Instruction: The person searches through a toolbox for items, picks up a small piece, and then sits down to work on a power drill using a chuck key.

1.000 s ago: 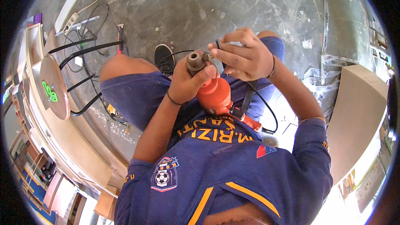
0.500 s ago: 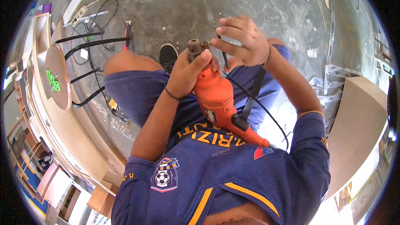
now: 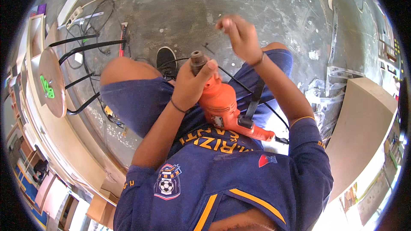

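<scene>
My left hand (image 3: 191, 84) is wrapped round the front of an orange power drill (image 3: 219, 102), just behind its dark metal chuck (image 3: 197, 59). The drill lies across my lap, chuck pointing away from me and its rear handle toward my right side. Raised beyond my right knee, my right hand (image 3: 244, 38) is apart from the drill; its fingers look bent but are smeared by motion. A small dark chuck key (image 3: 208, 48) shows between the chuck and that hand, and whether it lies on the floor is unclear. A black cord (image 3: 239, 84) runs past the drill.
At left stands a round stool (image 3: 53, 83) with black legs and a green item on its seat. Near it lie a red-handled tool (image 3: 123, 38), tangled cables and a power strip (image 3: 74, 18). A pale wooden panel (image 3: 364, 132) and clear plastic wrap (image 3: 321, 96) are at right.
My right hand has pulled up and away from the chuck. The chuck key, earlier at the chuck by my right fingers, now shows apart from it. My left hand still grips the drill.
</scene>
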Available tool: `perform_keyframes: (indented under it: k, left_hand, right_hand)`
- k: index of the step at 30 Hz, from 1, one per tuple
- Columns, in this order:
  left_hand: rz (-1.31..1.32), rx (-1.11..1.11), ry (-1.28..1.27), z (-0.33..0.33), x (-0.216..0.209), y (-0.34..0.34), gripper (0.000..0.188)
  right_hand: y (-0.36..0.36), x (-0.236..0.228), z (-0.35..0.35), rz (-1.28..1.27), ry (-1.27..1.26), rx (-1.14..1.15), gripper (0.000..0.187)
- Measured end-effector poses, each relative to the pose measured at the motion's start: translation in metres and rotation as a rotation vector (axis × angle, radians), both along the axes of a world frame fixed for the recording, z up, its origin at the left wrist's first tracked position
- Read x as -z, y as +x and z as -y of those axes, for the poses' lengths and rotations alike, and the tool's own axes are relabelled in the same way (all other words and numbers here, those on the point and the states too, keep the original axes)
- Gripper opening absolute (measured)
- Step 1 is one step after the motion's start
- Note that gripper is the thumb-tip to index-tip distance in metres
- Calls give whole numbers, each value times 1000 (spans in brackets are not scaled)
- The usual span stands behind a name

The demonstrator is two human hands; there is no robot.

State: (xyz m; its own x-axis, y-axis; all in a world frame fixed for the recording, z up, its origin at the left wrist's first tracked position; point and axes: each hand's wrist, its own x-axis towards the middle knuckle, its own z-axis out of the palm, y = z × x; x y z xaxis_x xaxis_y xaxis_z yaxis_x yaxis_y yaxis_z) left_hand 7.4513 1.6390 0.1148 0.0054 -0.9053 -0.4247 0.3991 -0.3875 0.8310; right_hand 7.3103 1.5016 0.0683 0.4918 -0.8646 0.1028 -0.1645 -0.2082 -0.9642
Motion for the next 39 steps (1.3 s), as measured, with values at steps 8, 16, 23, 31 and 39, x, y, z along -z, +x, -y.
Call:
perform_keyframes:
  k: [8, 16, 23, 31, 39]
  left_hand:
    - [50, 13, 139, -28, -5, 11, 11]
    - [-113, -90, 143, -50, -15, 14, 19]
    - [93, -424, 264, -77, -12, 24, 24]
    - [151, -431, 400, -83, -17, 34, 25]
    - [73, -305, 222, -67, -16, 42, 20]
  right_hand:
    - [19, 158, 18, -812, 85, -469, 27]
    - [137, 236, -24, -787, 85, -571, 24]
    - [234, 238, -40, -770, 1, -656, 28]
    - [285, 247, -58, -893, -300, -691, 27]
    - [221, 218, 2, -332, 423, -477, 22]
